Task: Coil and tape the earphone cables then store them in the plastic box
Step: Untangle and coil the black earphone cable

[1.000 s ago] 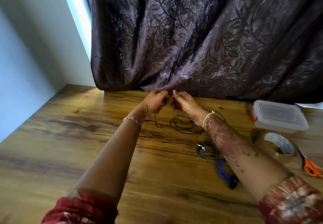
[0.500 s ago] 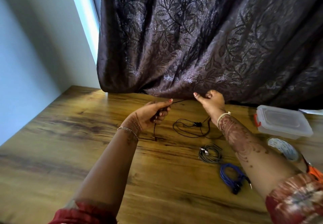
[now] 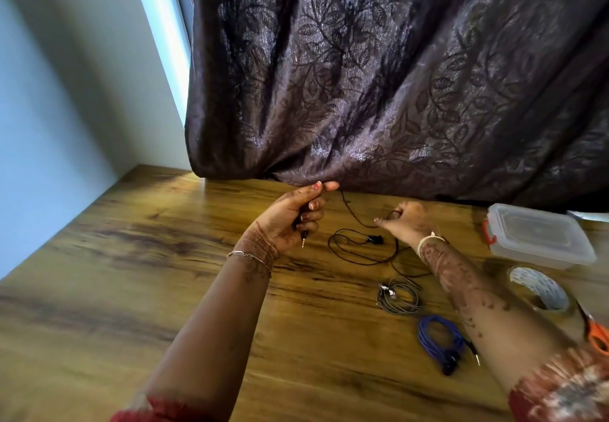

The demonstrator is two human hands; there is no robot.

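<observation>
On the wooden table (image 3: 131,290) the closed plastic box (image 3: 540,235) waits at my right by the tape roll (image 3: 540,288), within reach. My left hand (image 3: 290,220) is closed around the black earphone cable (image 3: 359,250) near its plug as an anchor, and my right hand (image 3: 407,220) pinches it further along; the slack lies on the table between them.

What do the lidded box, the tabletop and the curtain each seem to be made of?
Clear rectangular lidded box: apparently translucent plastic, since it looks milky and see-through, with an orange clip.
Brown tabletop: wood or wood-look laminate, judging by streaked grain and slight sheen.
Dark brown curtain: woven fabric, given its folds and shiny leaf pattern.
</observation>
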